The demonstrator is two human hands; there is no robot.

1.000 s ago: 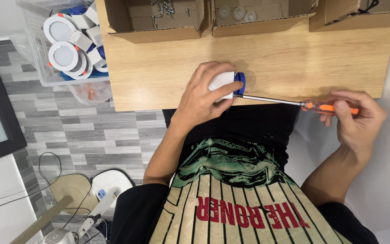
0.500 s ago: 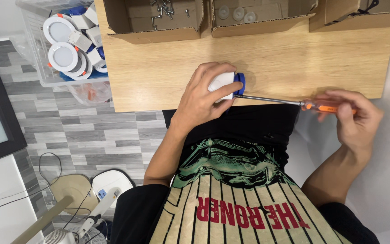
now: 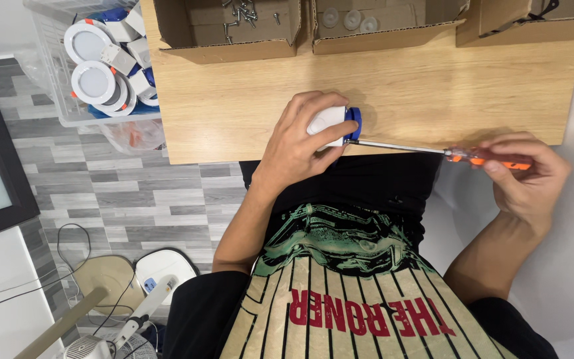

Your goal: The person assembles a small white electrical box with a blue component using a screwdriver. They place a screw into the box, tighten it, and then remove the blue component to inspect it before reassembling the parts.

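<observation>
Far left, off table: clear plastic bin (image 3: 54, 100) w/ round white downlight fixtures (image 3: 88, 46). Along table back edge: cardboard box w/ loose screws (image 3: 240, 13), next box w/ small translucent discs (image 3: 350, 18).

Mid-table, near front edge of wooden table (image 3: 433, 86): left hand (image 3: 297, 143) curled over small white plastic housing w/ blue end (image 3: 333, 123), fingers wrapped on top, thumb below, pinning it to wood. Prob. light, rigid, smooth shell; likely slippery, could crack if squeezed hard. Best held round white body, clear of blue end.

Right: thin steel shaft runs from blue end to orange-handled screwdriver (image 3: 486, 158). Right hand (image 3: 526, 176) off table edge, fingertips pinching handle.
</observation>
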